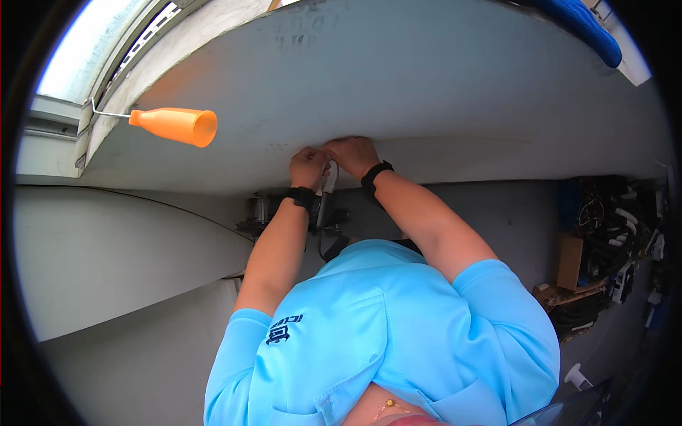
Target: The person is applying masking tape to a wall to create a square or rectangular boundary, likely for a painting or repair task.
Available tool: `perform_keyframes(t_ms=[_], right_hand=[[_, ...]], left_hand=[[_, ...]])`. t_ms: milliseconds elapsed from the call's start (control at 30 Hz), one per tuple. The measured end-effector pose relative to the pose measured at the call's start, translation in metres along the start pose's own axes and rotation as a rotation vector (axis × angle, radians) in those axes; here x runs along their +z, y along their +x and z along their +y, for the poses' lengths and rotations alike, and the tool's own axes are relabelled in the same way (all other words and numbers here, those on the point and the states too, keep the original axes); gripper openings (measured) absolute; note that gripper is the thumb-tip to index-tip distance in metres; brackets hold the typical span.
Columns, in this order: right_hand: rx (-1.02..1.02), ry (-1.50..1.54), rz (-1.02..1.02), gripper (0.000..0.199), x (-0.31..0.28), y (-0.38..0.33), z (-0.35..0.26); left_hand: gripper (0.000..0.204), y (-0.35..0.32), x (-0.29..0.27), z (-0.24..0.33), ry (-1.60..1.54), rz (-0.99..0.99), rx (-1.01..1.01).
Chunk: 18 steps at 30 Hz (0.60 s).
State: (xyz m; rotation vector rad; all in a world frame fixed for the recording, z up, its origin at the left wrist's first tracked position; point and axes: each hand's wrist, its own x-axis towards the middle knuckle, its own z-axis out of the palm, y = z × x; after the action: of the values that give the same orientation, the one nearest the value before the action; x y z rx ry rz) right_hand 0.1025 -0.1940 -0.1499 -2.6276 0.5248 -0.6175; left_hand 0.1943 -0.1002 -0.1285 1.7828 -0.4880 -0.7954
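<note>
My left hand (pixel 309 169) and my right hand (pixel 353 155) meet at the near edge of the grey tabletop (pixel 426 92), both with fingers curled in. Between them runs a thin grey cable (pixel 336 170), which bends over and passes into a light grey and black sleeve (pixel 324 206) hanging below. The left fingers are closed around the cable near the bend. My right fingers are pressed together beside it, and their tips are hidden, so what they pinch cannot be made out. A black band circles each wrist.
An orange-handled tool with a bent wire (pixel 174 126) lies at the far left by the window frame (pixel 106 78). Blue cloth-like material (pixel 586 28) sits at the far right. Below the edge is a dark metal mechanism (pixel 263 209). Shelves at right hold a cardboard box (pixel 569 261) and bundled black hoses (pixel 604 241).
</note>
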Motion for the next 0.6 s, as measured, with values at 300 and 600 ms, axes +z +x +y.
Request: perform_keyframes(t_ms=[300,600], right_hand=[[-0.024,0.072,0.042,0.01,0.003,0.004,-0.001],[-0.022,0.249,-0.101,0.023,-0.016,0.0,-0.007]], left_hand=[[0.017,-0.011,-0.06,-0.04,0.039,0.089,-0.185],[0.013,-0.099,-0.171,-0.14,-0.185,0.158,-0.331]])
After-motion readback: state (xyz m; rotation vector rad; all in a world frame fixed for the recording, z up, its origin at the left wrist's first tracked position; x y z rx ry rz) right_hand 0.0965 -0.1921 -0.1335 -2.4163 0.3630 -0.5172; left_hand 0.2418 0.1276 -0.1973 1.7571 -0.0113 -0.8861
